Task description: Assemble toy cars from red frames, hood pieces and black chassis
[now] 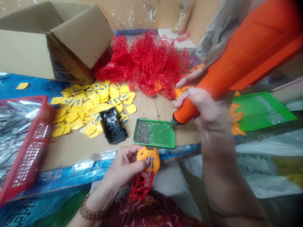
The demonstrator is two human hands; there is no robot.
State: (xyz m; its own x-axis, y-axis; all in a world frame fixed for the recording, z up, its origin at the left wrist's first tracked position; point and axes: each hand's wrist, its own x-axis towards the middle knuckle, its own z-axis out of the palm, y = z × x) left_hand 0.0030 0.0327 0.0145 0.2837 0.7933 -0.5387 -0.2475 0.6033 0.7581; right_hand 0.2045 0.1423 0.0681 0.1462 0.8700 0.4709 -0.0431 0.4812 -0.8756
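My right hand [203,104] is wrapped round an orange power screwdriver [232,60]. Its tip points down at the right edge of a small green tray [163,145] that holds many tiny metal screws [142,131]. Low in front of my body, my left hand [127,164] pinches a toy car body [151,159], made of an orange-yellow shell with a red lattice frame attached below. A black toy car chassis [112,124] lies on the cardboard, left of the green tray. Whether the tip touches a screw I cannot tell.
Yellow plastic pieces [94,104] lie heaped left of the chassis. Behind them rise red lattice frames [151,63] and an open cardboard box [80,37]. A red basket [30,164] of silvery parts stands at left. Another green tray [265,110] lies at right, near orange parts [236,118].
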